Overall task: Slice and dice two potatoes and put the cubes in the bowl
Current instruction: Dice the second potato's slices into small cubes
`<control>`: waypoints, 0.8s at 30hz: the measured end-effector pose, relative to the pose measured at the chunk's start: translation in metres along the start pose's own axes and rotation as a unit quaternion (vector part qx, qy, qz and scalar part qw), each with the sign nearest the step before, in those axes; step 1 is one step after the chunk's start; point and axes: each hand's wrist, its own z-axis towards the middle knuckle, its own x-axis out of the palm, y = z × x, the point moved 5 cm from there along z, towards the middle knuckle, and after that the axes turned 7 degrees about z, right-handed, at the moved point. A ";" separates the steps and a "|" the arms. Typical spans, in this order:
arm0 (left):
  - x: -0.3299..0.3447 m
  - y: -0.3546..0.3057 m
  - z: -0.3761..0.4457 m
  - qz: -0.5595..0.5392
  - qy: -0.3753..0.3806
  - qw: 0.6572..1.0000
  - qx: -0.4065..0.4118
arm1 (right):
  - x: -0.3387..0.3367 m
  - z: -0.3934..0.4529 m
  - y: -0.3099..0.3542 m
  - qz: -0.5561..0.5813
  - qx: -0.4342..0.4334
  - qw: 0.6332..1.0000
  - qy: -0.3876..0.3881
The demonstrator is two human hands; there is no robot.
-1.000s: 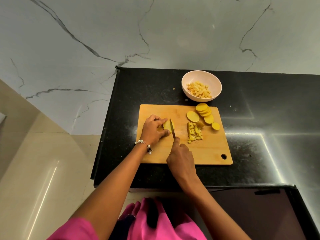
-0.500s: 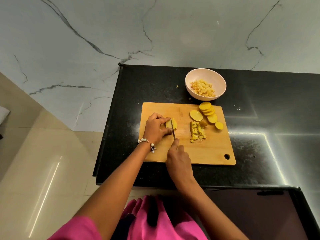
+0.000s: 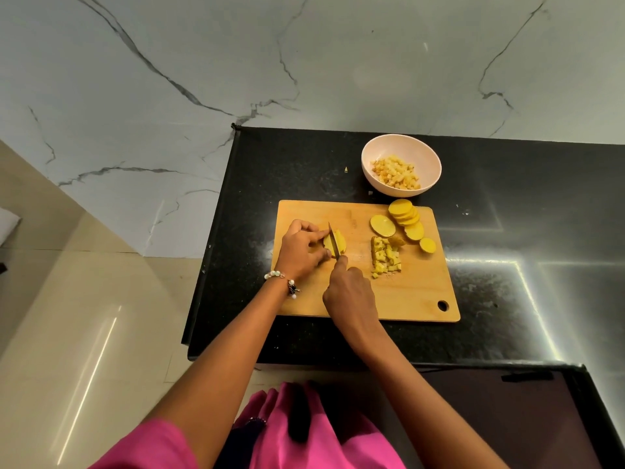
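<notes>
A potato piece is lying near the left edge of the wooden cutting board, and a knife is standing in it, blade pointing toward the board's far edge. The left hand is curling over the piece's left side, fingertips pinning it to the board. The right hand is gripping the knife handle, which is hiding inside the fist, with the index finger stretching along the blade's spine.

A small heap of potato cubes is sitting at the middle of the board. Beyond it, toward the far right corner, about 6 round potato slices are lying in an overlapping row. Just past the board's far edge, a pale bowl is standing on the black countertop, holding more diced potato.

A beaded bracelet is circling the left wrist. Pink clothing is showing at the countertop's near edge. A marble-patterned wall is rising behind the countertop's far edge.
</notes>
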 end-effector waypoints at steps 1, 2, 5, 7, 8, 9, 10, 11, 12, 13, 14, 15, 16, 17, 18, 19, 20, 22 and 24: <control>0.000 0.000 0.000 0.002 0.001 1.000 -0.001 | 0.001 0.002 0.001 -0.002 -0.003 1.000 -0.004; -0.001 0.000 0.001 0.004 0.001 1.000 -0.001 | 0.001 0.004 0.004 -0.006 -0.008 1.000 -0.007; 0.001 0.001 0.002 0.007 -0.005 1.000 -0.003 | 0.004 0.006 0.010 -0.010 -0.026 0.999 -0.017; 0.001 0.000 0.000 0.000 -0.012 1.000 -0.005 | 0.010 -0.001 0.007 -0.013 -0.027 0.999 -0.012; 0.001 0.000 0.000 -0.002 -0.015 1.000 -0.005 | 0.013 -0.009 0.004 -0.017 -0.025 1.000 -0.007; 0.001 0.000 0.000 -0.003 -0.017 1.000 -0.004 | 0.016 -0.017 0.001 -0.022 -0.024 0.999 -0.001; 0.001 0.001 0.000 -0.004 -0.019 1.000 -0.003 | 0.018 -0.026 -0.001 -0.028 -0.023 0.999 0.007; 0.001 0.001 0.000 -0.006 -0.018 1.000 -0.001 | 0.018 -0.031 -0.003 -0.032 -0.019 0.999 0.015; 0.001 0.001 0.000 -0.009 -0.016 1.000 0.001 | 0.017 -0.033 -0.005 -0.032 -0.013 0.999 0.023; 0.001 0.001 0.000 -0.010 -0.013 1.000 0.001 | 0.013 -0.032 -0.006 -0.027 -0.007 0.999 0.026; 0.001 0.001 0.000 -0.008 -0.012 1.000 0.001 | 0.008 -0.029 -0.006 -0.019 -0.001 0.999 0.028; 0.000 0.001 0.000 -0.006 -0.011 1.000 0.000 | 0.004 -0.025 -0.006 -0.011 0.003 1.000 0.027; 0.000 0.002 0.000 -0.007 -0.011 1.000 -0.002 | 0.001 -0.021 -0.005 -0.006 0.005 1.000 0.023; 0.000 0.002 0.000 -0.009 -0.013 1.000 -0.003 | -0.002 -0.017 -0.004 -0.001 0.003 1.000 0.017; 0.000 0.002 -0.001 -0.010 -0.015 1.000 -0.002 | -0.004 -0.013 -0.002 0.001 -0.001 1.000 0.011; -0.001 0.002 -0.002 -0.010 -0.019 1.000 0.000 | -0.003 -0.010 -0.001 -0.002 -0.006 1.000 0.009; -0.002 0.002 -0.003 -0.009 -0.024 1.000 0.004 | -0.002 -0.008 0.001 -0.006 -0.011 1.000 0.007; -0.003 0.003 -0.003 -0.010 -0.037 0.999 0.010 | 0.001 -0.003 0.002 -0.010 -0.012 1.000 0.006; -0.003 0.003 -0.003 -0.013 -0.045 0.999 0.010 | 0.004 0.000 0.002 -0.014 -0.012 1.000 0.005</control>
